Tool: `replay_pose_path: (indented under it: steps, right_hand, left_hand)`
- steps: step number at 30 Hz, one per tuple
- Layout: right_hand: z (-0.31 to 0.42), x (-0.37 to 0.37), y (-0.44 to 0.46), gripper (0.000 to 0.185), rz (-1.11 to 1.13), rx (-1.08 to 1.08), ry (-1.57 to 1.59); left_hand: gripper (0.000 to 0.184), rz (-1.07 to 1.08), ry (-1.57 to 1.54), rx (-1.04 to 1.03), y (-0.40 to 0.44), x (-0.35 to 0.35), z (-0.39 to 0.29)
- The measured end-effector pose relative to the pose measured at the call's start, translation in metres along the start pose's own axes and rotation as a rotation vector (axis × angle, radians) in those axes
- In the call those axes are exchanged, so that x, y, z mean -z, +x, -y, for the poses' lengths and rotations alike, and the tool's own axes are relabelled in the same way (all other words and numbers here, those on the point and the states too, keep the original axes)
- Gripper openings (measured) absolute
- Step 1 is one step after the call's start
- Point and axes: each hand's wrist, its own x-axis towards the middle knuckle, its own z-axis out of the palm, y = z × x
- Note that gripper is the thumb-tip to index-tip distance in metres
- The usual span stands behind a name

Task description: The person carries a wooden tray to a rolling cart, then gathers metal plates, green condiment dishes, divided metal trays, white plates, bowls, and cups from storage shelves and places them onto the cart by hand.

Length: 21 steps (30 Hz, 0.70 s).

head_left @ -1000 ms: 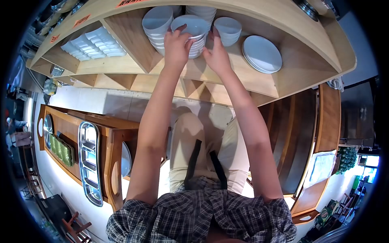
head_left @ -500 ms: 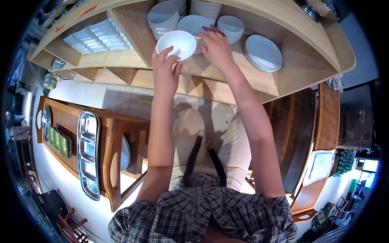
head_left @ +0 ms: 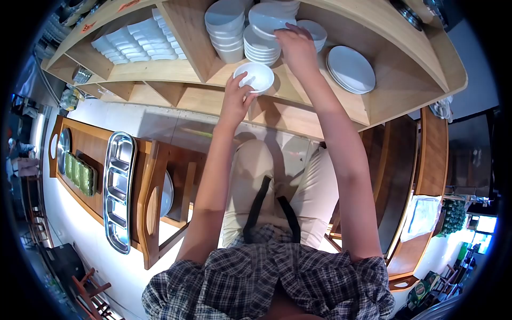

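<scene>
My left hand grips a small white bowl by its near left side, fingers inside and the bowl's mouth facing up, close to the shelf's front edge. Higher up, my right hand pinches the right rim of another white bowl. That bowl is raised and slightly tilted above a short stack of bowls. To its left stands a taller bowl stack. More bowls sit behind my right hand, partly hidden. White plates are piled to the right.
A wooden shelf unit holds the dishes; wrapped white packets fill the left compartment. A wooden cart at left carries a metal compartment tray and a green packet. Another wooden cart stands at right.
My right hand has lifted the top bowl up off the short stack. My left hand has moved right and lower with its bowl, away from the stacks. The view has shifted slightly.
</scene>
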Motion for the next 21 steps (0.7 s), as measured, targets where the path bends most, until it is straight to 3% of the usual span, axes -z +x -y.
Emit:
replay_pose_path:
  steps: [4,14,16,17,19,21]
  right_hand:
    - [0.014,0.031,-0.018,0.018,-0.049,-0.011,0.099]
    - [0.015,0.038,-0.095,0.016,0.185,-0.045,0.186]
    - [0.011,0.035,-0.104,0.017,0.222,-0.054,0.217]
    - [0.008,0.034,-0.108,0.017,0.224,-0.055,0.216]
    - [0.01,0.033,-0.108,0.015,0.277,-0.025,0.195]
    - [0.011,0.03,-0.104,0.014,0.278,-0.013,0.203]
  left_hand:
    - [0.015,0.065,-0.072,0.013,-0.008,-0.008,0.005]
    - [0.025,0.12,-0.088,-0.041,0.007,-0.043,-0.011]
    - [0.051,0.079,-0.241,-0.005,0.009,-0.046,-0.014]
    - [0.051,0.08,-0.244,-0.003,0.009,-0.047,-0.017]
    - [0.081,-0.018,-0.305,0.118,0.008,-0.049,-0.021]
    - [0.088,-0.008,-0.228,0.115,0.01,-0.048,-0.024]
